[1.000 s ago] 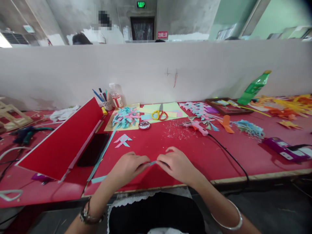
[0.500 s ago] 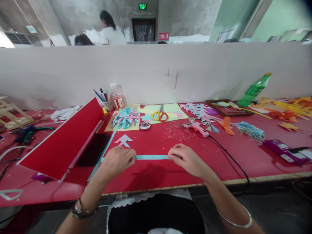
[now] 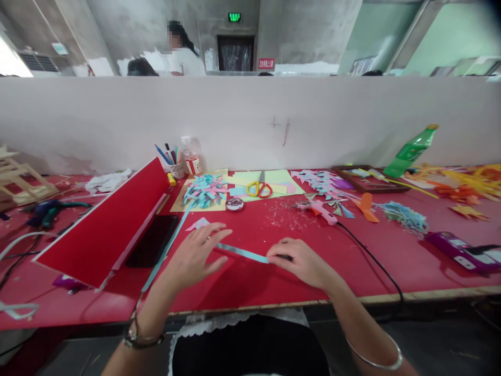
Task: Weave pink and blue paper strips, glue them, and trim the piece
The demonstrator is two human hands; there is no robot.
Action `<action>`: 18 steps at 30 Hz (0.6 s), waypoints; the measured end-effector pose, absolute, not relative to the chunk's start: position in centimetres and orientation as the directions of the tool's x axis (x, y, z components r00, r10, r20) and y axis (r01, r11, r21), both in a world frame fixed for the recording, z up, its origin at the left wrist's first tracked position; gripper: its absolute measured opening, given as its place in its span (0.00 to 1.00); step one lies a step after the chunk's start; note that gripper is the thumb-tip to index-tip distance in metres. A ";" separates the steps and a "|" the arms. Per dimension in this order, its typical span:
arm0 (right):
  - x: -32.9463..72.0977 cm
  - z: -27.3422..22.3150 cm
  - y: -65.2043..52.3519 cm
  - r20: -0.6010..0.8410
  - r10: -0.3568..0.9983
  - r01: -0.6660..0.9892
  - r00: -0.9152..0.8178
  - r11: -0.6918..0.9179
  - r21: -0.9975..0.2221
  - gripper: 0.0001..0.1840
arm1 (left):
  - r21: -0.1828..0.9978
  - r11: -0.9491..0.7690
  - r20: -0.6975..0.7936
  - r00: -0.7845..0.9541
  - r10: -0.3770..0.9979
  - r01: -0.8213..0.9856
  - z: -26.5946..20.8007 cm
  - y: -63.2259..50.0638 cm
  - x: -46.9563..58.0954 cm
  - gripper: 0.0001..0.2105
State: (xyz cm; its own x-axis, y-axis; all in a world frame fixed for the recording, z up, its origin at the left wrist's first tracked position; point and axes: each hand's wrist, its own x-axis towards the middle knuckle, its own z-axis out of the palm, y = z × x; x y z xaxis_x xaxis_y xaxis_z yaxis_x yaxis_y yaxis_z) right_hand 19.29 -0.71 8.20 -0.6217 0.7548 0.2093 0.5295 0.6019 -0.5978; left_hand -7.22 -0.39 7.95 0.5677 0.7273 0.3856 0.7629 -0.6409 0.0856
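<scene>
A light blue paper strip [image 3: 246, 254] stretches slantwise between my hands above the red tabletop. Its right end is pinched in the fingers of my right hand [image 3: 299, 261]. A small dark object [image 3: 286, 257] also shows at those fingers, mostly hidden. My left hand [image 3: 195, 256] is over the strip's other end with fingers spread apart. Just beyond it lies a folded pink and blue paper piece [image 3: 198, 223], partly covered by the hand. Another long blue strip [image 3: 172, 240] lies to the left, running toward a pile of blue and pink paper pieces [image 3: 206, 191].
Scissors [image 3: 259, 189] lie on pale paper sheets. A pink glue gun [image 3: 319, 209] with a black cord sits to the right. At left stand a red board [image 3: 109, 230] and a dark phone [image 3: 152, 243]. A green bottle [image 3: 410, 151] leans at back right.
My left hand has let go of the strip's left end and spread its fingers, shifting slightly up and right. The strip, level before, now slopes down toward my right hand. The view tilted slightly.
</scene>
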 end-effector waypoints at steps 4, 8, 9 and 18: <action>18.4 8.6 -0.3 0.217 0.749 0.537 -0.626 0.616 -0.576 0.14 | 0.174 -0.745 0.241 0.706 0.666 0.643 7.8 -0.2 -5.7 0.13; 21.3 8.0 0.6 0.207 0.811 0.630 -0.547 0.561 -0.537 0.14 | 0.229 -0.724 0.202 0.696 0.689 0.650 6.9 -0.1 -8.0 0.19; 22.3 7.7 0.8 0.200 0.830 0.665 -0.521 0.542 -0.515 0.15 | 0.243 -0.713 0.198 0.686 0.700 0.657 6.7 -0.1 -8.7 0.19; 20.3 7.5 -0.1 0.436 0.805 0.679 -0.403 0.582 -0.448 0.11 | 0.145 -0.710 0.097 0.704 0.704 0.690 7.7 -0.3 -5.4 0.16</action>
State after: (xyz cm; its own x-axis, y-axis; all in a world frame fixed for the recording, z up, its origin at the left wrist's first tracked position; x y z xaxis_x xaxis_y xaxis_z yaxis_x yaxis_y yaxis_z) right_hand 20.34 -0.12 7.55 -0.4027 0.8048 0.4361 0.6787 0.5822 -0.4476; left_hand -5.40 -0.32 7.67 0.7038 0.7038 0.0969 0.6896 -0.7095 0.1451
